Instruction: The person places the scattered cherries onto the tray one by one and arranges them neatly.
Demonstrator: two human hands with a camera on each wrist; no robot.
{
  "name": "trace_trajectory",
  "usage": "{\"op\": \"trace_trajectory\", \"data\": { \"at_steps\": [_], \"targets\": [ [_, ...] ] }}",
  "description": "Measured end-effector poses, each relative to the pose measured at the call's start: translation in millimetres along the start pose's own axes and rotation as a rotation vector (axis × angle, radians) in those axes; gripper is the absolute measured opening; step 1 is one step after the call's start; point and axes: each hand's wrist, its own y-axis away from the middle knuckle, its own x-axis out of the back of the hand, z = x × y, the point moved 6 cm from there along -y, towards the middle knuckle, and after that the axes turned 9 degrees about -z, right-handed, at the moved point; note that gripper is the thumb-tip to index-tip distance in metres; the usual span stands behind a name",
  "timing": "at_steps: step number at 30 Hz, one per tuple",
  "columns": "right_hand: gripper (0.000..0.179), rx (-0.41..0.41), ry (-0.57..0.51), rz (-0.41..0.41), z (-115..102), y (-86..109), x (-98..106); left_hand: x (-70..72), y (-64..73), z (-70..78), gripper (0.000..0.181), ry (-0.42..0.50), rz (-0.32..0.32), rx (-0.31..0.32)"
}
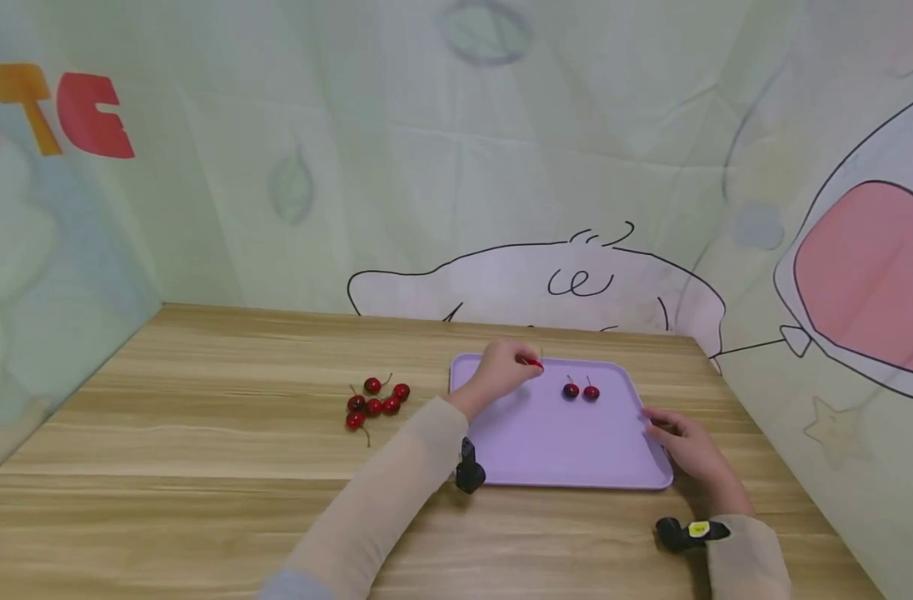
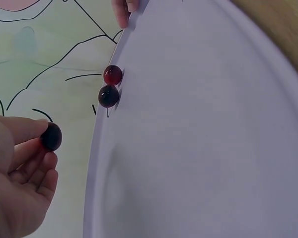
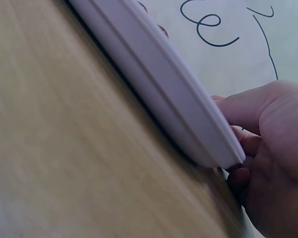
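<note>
My left hand (image 1: 499, 371) is over the back left part of a lilac tray (image 1: 561, 454), pinching a dark red cherry (image 2: 51, 137) between thumb and fingertips. The cherry's thin stem points up and away in the left wrist view. Two more cherries (image 1: 571, 391) lie side by side toward the back right of the tray, stems up. At the tray's right side, my right hand (image 1: 692, 450) grips the rim. The right wrist view shows its thumb over the rim (image 3: 208, 124) and fingertips tucked below, partly hidden.
Left of the tray, several cherries (image 1: 374, 407) with stems lie in a loose cluster on the wooden table (image 1: 202, 483). A printed cloth backdrop (image 1: 396, 183) rises behind the table's back edge and along both sides.
</note>
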Motion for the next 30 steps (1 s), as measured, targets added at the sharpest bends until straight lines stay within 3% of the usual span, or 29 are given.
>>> {"op": "trace_trajectory", "data": {
  "at_steps": [18, 30],
  "targets": [
    [0.044, -0.018, -0.030, -0.013, -3, 0.8, -2, -28.6, -10.5, -11.6, 0.013, 0.092, 0.104, 0.108],
    [0.043, -0.023, -0.032, -0.004, -1, 1.4, -1, -42.1, -14.0, -22.5, 0.009, 0.098, 0.101, 0.172]
  ]
}}
